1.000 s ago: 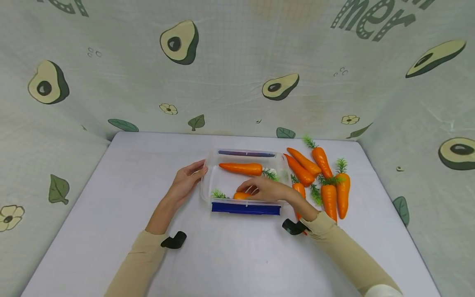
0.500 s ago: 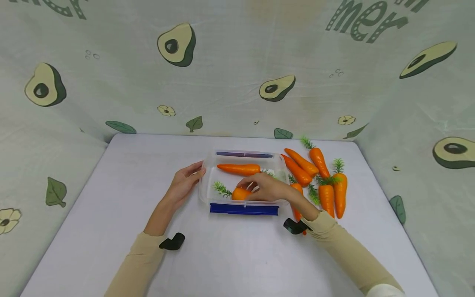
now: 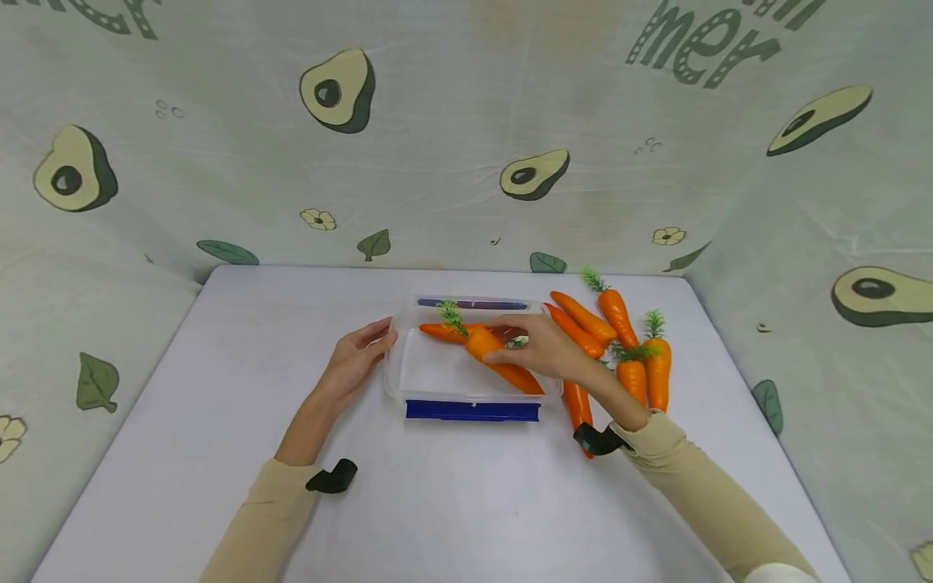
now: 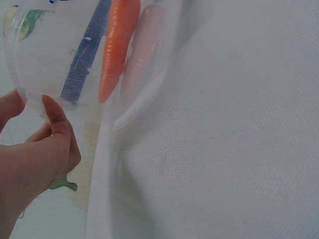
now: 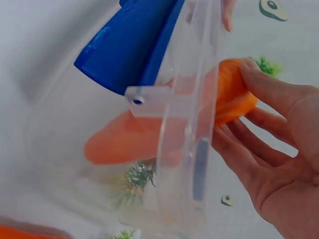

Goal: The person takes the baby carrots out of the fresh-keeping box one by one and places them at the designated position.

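Note:
A clear plastic box with blue latches stands on the table. My left hand pinches its left rim; in the left wrist view, the thumb and fingers meet at the wall. In my right hand is an orange toy carrot with a green top, gripped between thumb and fingers. It slants over the box, top toward the far left, tip low near the front right wall. Behind it, another carrot lies along the back of the box, partly covered by the held one and the hand.
Several more carrots lie right of the box, some close against its right wall. One carrot sits partly under the right forearm. A blue latch hangs open along the box's front. Behind the table hangs an avocado-print cloth.
My right hand has lifted the front carrot from the box floor and turned it, swinging its green top away and up. The left hand still holds the box rim.

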`<state>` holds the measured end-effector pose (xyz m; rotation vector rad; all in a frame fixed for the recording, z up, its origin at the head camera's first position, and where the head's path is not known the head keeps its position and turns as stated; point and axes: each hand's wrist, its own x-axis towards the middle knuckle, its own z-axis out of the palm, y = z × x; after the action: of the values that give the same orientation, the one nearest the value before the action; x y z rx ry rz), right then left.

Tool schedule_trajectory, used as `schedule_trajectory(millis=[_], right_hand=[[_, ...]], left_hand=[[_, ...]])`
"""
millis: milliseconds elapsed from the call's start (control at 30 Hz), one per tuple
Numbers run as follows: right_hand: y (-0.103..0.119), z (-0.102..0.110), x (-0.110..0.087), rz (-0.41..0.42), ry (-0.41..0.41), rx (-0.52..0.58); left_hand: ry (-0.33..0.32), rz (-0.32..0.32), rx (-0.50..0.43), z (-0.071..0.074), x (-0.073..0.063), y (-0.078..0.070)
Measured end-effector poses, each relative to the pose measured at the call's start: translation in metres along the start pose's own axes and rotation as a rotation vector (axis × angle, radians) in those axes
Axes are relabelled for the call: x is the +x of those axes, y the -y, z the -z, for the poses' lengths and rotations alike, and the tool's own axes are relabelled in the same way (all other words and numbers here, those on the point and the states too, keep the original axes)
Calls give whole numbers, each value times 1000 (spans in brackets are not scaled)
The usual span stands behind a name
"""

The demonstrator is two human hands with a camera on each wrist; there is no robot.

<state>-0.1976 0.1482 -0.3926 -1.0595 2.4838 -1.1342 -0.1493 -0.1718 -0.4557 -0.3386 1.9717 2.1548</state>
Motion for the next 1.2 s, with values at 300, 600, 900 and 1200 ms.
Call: schedule_trajectory(millis=[300, 600, 900, 1200], right_hand=[[9, 19, -7, -92, -178, 37], [13, 40, -17, -198, -298, 86], [4, 59, -33, -346, -349, 172], [-6, 70, -56, -453, -401, 174]], left_hand=[[4, -9, 17, 1, -1, 0], [6, -6, 26, 0, -2, -1], [8, 0, 25, 0, -2, 0], [6, 0, 18, 1, -1, 1]])
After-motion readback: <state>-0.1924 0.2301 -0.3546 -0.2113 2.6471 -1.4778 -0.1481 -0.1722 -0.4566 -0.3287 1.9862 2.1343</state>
